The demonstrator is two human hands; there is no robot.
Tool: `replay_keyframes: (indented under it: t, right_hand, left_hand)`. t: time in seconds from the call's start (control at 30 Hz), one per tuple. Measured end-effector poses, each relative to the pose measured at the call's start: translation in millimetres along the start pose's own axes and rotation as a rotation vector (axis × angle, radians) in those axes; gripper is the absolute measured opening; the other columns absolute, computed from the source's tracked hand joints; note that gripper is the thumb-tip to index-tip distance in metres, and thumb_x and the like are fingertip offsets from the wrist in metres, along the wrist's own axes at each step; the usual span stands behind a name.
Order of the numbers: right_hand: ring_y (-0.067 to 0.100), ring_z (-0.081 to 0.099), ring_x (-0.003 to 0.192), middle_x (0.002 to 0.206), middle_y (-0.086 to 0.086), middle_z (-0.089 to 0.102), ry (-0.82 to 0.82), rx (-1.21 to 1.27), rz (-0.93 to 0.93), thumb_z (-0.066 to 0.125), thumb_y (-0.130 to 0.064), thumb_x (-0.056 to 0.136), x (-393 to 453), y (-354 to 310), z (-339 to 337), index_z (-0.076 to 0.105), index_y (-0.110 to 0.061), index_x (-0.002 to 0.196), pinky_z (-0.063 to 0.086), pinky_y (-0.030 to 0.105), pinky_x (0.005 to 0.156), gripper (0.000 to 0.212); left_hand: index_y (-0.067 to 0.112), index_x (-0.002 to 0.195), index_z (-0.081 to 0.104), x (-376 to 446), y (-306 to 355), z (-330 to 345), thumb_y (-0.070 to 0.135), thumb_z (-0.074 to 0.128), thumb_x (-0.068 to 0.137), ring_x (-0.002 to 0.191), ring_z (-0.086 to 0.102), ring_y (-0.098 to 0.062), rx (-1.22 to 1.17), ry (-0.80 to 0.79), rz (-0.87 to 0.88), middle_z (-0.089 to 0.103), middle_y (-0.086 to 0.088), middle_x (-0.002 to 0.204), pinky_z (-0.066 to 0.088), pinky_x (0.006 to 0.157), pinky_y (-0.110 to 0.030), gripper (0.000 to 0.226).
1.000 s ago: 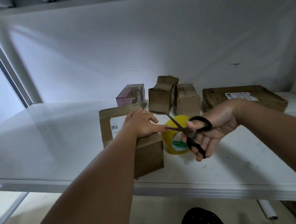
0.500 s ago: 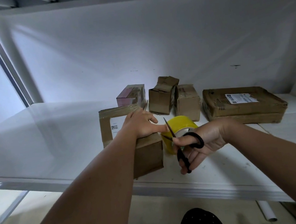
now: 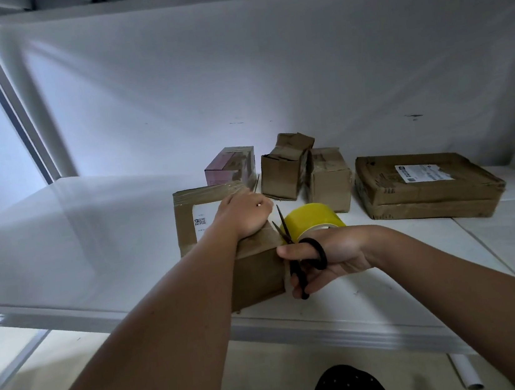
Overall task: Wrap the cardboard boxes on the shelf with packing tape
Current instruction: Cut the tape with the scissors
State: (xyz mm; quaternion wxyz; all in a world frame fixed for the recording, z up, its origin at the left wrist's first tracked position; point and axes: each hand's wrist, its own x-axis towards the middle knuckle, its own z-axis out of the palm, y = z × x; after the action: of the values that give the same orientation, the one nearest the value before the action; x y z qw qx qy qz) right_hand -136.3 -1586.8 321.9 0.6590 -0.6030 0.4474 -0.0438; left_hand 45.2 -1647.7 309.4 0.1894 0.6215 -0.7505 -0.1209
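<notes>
now right hand (image 3: 333,258) grips scissors (image 3: 293,255); left hand (image 3: 245,212) on box (image 3: 221,232).

Nearest box (image 3: 211,230) sits by the shelf's (image 3: 75,238) front edge, about mid-width. Left hand (image 3: 241,214) rests on its top, right side. Tape roll (image 3: 313,218) just right of that box; scissors (image 3: 297,255) and right hand (image 3: 333,255) in front of the roll. Three small boxes (image 3: 282,172) in a row behind, toward the back edge. Flat box (image 3: 425,185) to the right, near the right end.
</notes>
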Motion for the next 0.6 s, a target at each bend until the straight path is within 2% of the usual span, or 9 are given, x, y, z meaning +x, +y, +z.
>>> replay_keyframes:
  t: [0.17, 0.3, 0.6]
  right_hand:
    - [0.020, 0.072, 0.074, 0.078, 0.011, 0.072, 0.027, 0.010, 0.020, 0.067, -0.047, 0.072, -0.1, -2.4, 0.9, 0.065, -0.002, 0.085, 0.056, 0.021, 0.061, 0.047]
    - [0.018, 0.072, 0.068, 0.072, 0.009, 0.071, 0.062, 0.017, 0.053, 0.062, -0.039, 0.088, 0.4, -5.1, 3.2, 0.064, -0.004, 0.083, 0.056, 0.020, 0.057, 0.035]
    - [0.008, 0.067, 0.056, 0.060, 0.000, 0.068, 0.111, -0.035, 0.088, 0.062, -0.041, 0.088, -0.9, -10.3, 8.2, 0.059, -0.009, 0.081, 0.050, 0.013, 0.046, 0.033]
  left_hand:
    - [0.030, 0.128, 0.057, 2.2, -2.9, 2.6, 0.022, 0.035, 0.095, 0.140, 0.027, -0.018, -0.024, 0.020, -0.018, 0.041, -0.002, 0.147, 0.018, 0.115, -0.037, 0.041]
    - [0.031, 0.128, 0.057, 4.7, -4.7, 4.0, 0.021, 0.034, 0.094, 0.139, 0.029, -0.018, -0.018, 0.036, -0.019, 0.042, -0.001, 0.146, 0.020, 0.114, -0.037, 0.042]
    - [0.033, 0.123, 0.060, 3.6, -6.8, 5.8, 0.022, 0.035, 0.094, 0.135, 0.033, -0.019, -0.010, 0.048, -0.008, 0.045, -0.001, 0.141, 0.022, 0.109, -0.035, 0.040]
